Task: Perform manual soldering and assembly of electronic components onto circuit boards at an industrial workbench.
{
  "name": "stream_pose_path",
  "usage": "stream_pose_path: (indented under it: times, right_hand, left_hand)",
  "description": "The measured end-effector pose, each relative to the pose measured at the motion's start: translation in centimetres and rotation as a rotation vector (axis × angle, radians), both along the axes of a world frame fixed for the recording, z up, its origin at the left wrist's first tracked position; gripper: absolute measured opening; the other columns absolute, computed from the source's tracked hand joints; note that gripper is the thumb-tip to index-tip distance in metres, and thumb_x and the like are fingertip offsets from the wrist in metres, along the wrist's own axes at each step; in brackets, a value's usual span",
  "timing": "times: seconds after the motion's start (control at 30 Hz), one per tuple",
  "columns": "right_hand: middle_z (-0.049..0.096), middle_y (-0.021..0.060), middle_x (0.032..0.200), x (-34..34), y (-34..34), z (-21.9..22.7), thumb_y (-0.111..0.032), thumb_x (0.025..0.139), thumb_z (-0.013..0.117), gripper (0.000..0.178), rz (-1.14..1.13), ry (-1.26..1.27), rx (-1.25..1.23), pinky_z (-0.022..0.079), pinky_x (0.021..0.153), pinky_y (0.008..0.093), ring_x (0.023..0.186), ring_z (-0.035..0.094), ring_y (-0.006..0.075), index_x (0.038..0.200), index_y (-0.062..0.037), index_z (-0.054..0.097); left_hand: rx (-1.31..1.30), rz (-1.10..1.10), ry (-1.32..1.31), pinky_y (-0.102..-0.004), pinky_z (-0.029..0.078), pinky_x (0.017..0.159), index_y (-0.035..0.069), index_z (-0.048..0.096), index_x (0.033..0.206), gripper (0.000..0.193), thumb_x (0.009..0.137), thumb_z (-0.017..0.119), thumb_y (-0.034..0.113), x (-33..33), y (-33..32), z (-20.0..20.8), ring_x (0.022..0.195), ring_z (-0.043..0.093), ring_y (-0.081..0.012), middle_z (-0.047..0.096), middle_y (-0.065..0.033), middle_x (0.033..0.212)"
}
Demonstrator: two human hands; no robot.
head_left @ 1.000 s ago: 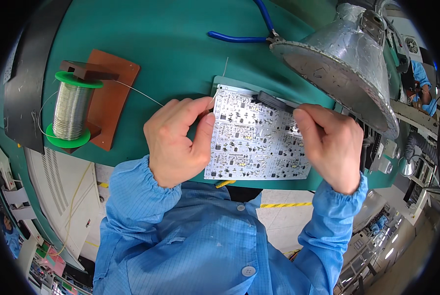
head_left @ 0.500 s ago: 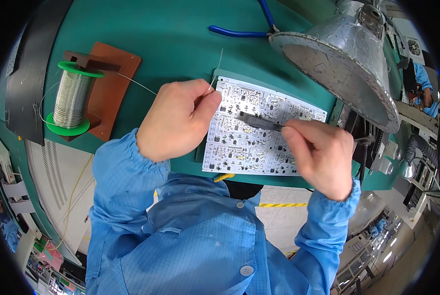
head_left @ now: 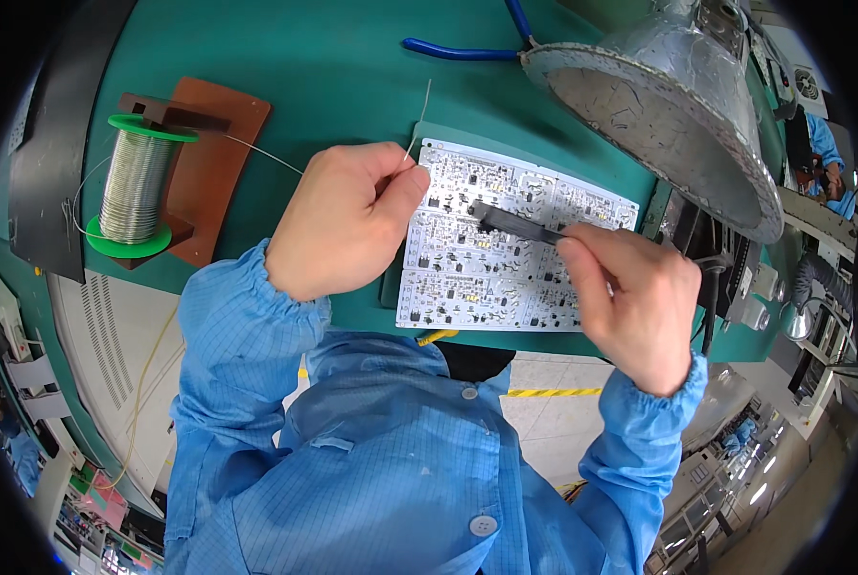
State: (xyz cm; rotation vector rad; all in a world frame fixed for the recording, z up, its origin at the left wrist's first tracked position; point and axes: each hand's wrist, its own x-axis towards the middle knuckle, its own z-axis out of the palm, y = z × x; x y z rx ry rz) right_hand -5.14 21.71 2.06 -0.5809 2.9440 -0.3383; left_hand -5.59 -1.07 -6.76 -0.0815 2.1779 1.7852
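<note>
A white circuit board (head_left: 506, 278), crowded with small parts, lies on the green mat. My left hand (head_left: 345, 225) is closed at its upper left corner, pinching thin solder wire (head_left: 424, 110) between thumb and forefinger; the wire's free end sticks up past the fingers. Behind the hand the wire runs back to a spool (head_left: 134, 187) with green flanges on a brown stand. Over the board's middle, my right hand (head_left: 637, 302) grips a black brush (head_left: 523, 224) by its handle. The brush head is at the board's upper left middle; whether its bristles touch cannot be made out.
Blue-handled pliers (head_left: 463, 50) lie at the far side of the mat. A foil-covered, cone-shaped hood (head_left: 664, 125) overhangs the far right, close to the board. Beside it on the right are dark metal fixtures and cables. Another person (head_left: 822, 158) sits in the far right background.
The brush and my right hand have shifted slightly to the right across the board. My left hand keeps its pinch on the wire. The whole view has moved a little.
</note>
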Motion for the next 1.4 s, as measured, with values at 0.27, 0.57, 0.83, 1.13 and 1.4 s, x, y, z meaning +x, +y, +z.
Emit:
stream_pose_path:
  times: [0.27,0.57,0.83,1.13,1.4]
  right_hand:
    - [0.067,0.0113,0.071,0.6,-0.8,0.0,-0.011,0.077,0.069,0.009,0.016,-0.014,-0.054,0.049,0.052,0.0307,0.058,0.065,0.0239,0.083,-0.0051,0.070]
    - [0.067,0.0121,0.072,0.8,0.1,-0.2,-0.014,0.077,0.069,0.009,-0.025,0.022,-0.055,0.049,0.053,0.0313,0.058,0.064,0.0257,0.082,-0.0068,0.071]
    - [0.064,0.0094,0.065,0.8,0.0,0.4,-0.014,0.077,0.069,0.008,-0.023,0.013,-0.009,0.046,0.049,0.0319,0.053,0.061,0.0254,0.082,-0.0090,0.070]
    - [0.065,0.0097,0.068,1.2,-0.4,0.4,-0.015,0.077,0.069,0.008,-0.017,0.022,0.019,0.046,0.049,0.0323,0.055,0.062,0.0250,0.083,-0.0095,0.069]
    - [0.064,0.0096,0.068,1.7,1.3,1.7,-0.013,0.076,0.070,0.010,-0.069,0.125,0.035,0.046,0.050,0.0334,0.054,0.060,0.0264,0.083,-0.0065,0.070]
  left_hand:
    - [0.000,-0.024,-0.007,-0.0338,0.037,0.047,-0.006,0.061,0.079,0.021,0.086,0.055,0.013,0.2,0.0,-0.2,0.048,0.048,-0.0180,0.055,-0.0141,0.056]
    - [-0.006,-0.021,0.008,-0.0338,0.039,0.048,-0.006,0.061,0.078,0.024,0.086,0.055,0.015,0.1,0.0,-0.1,0.051,0.050,-0.0175,0.056,-0.0125,0.057]
    - [-0.088,-0.129,-0.073,-0.0224,0.040,0.054,-0.004,0.060,0.081,0.019,0.092,0.053,0.010,-0.1,-0.3,0.6,0.059,0.051,-0.0072,0.058,-0.0026,0.066]
    - [-0.057,-0.115,-0.102,-0.0232,0.039,0.053,-0.003,0.059,0.080,0.019,0.091,0.053,0.011,-0.3,-0.4,0.7,0.057,0.051,-0.0071,0.058,-0.0027,0.065]
    - [0.013,-0.045,-0.026,-0.0302,0.042,0.050,-0.005,0.061,0.076,0.025,0.088,0.053,0.016,0.0,0.0,0.2,0.053,0.054,-0.0133,0.058,-0.0081,0.058]
